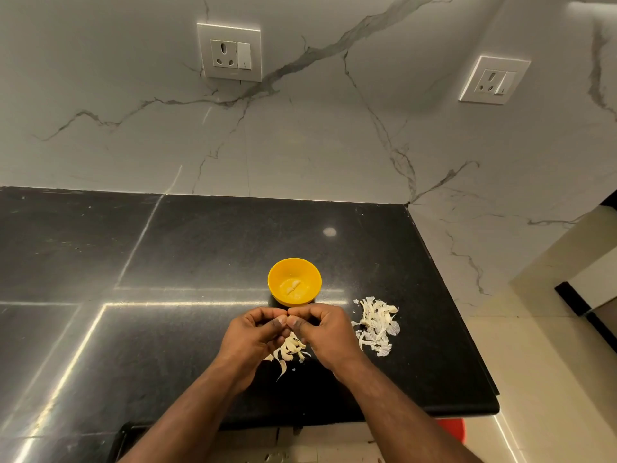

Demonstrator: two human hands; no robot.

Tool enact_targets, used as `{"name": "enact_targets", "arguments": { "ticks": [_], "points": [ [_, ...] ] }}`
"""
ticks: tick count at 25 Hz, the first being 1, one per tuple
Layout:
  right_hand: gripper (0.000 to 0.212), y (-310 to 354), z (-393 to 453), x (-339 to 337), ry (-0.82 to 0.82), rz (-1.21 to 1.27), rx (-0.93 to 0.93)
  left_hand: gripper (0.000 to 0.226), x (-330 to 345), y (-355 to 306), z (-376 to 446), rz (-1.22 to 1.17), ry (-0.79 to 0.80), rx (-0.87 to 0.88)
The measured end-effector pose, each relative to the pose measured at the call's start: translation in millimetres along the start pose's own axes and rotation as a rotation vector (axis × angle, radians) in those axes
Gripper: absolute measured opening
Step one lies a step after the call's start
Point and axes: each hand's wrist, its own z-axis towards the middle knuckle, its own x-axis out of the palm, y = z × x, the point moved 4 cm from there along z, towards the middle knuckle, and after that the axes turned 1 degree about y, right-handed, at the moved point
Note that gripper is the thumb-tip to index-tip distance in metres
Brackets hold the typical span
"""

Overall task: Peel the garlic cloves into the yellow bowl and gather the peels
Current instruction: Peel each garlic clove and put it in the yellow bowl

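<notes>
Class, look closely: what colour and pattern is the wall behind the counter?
The wall is white marble with grey veining, seen in the head view.

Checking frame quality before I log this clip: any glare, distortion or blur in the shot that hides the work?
Head view: bright glare streaks cross the black counter at left; wide-angle bending tilts the sockets and counter edge; the bowl and peels read sharp; whatever the left hand and right hand pinch is hidden by fingers.
</notes>
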Motion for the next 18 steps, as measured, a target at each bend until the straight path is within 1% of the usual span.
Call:
{"name": "enact_targets", "arguments": {
  "ticks": [2, 5, 12, 16, 18],
  "points": [
    [0.007, -1.4, 0.0, -0.3, 0.001, 0.03, 0.022, 0.012, 0.8, -0.1, 0.0, 0.036, -0.003, 0.022],
    [0.013, -6.7, 2.1, 0.3, 0.006, 0.13, 0.086, 0.011, 2.7, -0.3, -0.6, 0.065, -0.002, 0.044],
    [0.014, -3.4, 0.7, -4.7, -0.03, 0.2, 0.066, 0.01, 6.3, -1.8, -3.5, 0.14, -0.038, 0.108],
    [0.017, -3.7, 0.8, -5.2, -0.052, 0.178, 0.078, 0.012, 8.6, -1.8, -6.0, 0.148, -0.022, 0.109],
    [0.016, -4.6, -0.1, -5.8, -0.068, 0.109, 0.064, 0.013, 8.2, -1.7, -6.6, 0.147, -0.014, 0.109]
  ]
}}
